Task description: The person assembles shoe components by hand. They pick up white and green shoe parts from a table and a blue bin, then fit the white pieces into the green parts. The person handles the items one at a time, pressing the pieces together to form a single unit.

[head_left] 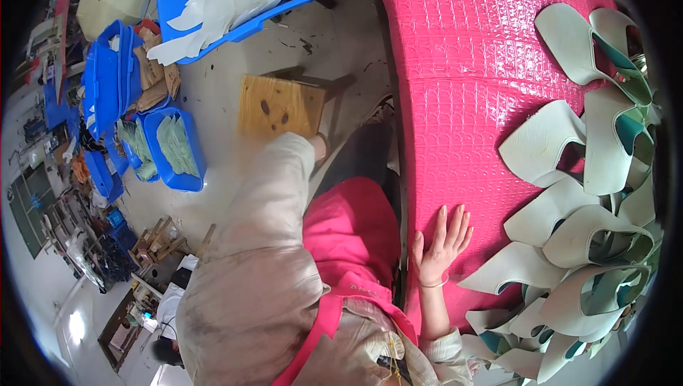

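Observation:
My right hand [442, 247] lies on the glossy pink covered table [469, 130], fingers stretched and spread, with nothing in them. Just beyond its fingertips, to the right, several pale shoe uppers [526, 268] with green linings are heaped. My left arm reaches forward and down in a loose beige sleeve; only a bit of my left hand [321, 147] shows past the cuff. Its fingers are hidden. It is close to the near right corner of a small wooden stool [274, 107]; whether it touches the stool I cannot tell.
A large blue tub [245, 28] with white cut sheets stands at the upper left. Other blue bins [186, 172] hold pale green and brown pieces. Another person [169, 350] is at the lower left near machines. The table's left edge runs beside my legs.

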### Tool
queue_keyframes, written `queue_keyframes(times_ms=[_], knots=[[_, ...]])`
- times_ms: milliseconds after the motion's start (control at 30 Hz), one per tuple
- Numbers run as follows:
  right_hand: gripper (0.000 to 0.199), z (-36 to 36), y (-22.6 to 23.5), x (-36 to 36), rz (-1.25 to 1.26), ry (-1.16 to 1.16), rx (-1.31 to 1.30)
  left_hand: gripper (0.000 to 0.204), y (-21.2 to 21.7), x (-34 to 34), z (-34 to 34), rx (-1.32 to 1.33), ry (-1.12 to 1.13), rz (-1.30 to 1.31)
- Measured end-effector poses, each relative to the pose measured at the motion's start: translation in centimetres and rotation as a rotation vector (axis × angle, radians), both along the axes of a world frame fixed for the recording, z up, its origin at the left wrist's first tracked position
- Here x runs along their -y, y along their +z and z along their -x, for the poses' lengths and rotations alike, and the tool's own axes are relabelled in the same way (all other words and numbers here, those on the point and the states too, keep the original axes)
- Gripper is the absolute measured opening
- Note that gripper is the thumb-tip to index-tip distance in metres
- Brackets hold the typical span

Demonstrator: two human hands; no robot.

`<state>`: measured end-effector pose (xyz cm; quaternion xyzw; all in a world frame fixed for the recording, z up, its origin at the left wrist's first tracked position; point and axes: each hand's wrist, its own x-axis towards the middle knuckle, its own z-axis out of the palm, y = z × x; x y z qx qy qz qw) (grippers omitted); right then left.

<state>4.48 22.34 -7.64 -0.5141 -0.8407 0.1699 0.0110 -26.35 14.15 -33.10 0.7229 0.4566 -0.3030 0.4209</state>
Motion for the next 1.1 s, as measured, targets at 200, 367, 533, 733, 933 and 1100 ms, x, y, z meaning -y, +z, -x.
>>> queue_keyframes(times_ms=[200,367,533,733,933,1100], knots=[[0.054,-0.1,0.3,-0.4,0.005,0.012,0.001,0.054,2.7,0.7,-3.4,0.141,-0.029,-0.191],[0.055,-0.2,0.2,0.1,-0.017,-0.03,0.001,0.072,11.0,-1.5,-2.6,-0.474,1.02,-0.458],[0.054,-0.4,0.8,0.0,0.008,-0.037,-0.028,0.058,1.5,1.0,-4.3,0.081,1.377,0.182],[0.049,-0.2,1.8,0.3,-0.018,-0.06,-0.065,0.032,5.6,-8.8,4.9,0.135,1.184,-0.296],[0.05,0.4,1.2,-0.2,-0.037,-0.121,-0.042,0.025,22.4,-21.1,3.9,0.823,0.718,-0.564],[0.053,1.1,1.8,0.3,-0.022,-0.196,-0.051,0.029,31.9,-32.2,-2.1,1.39,-0.066,-1.26]])
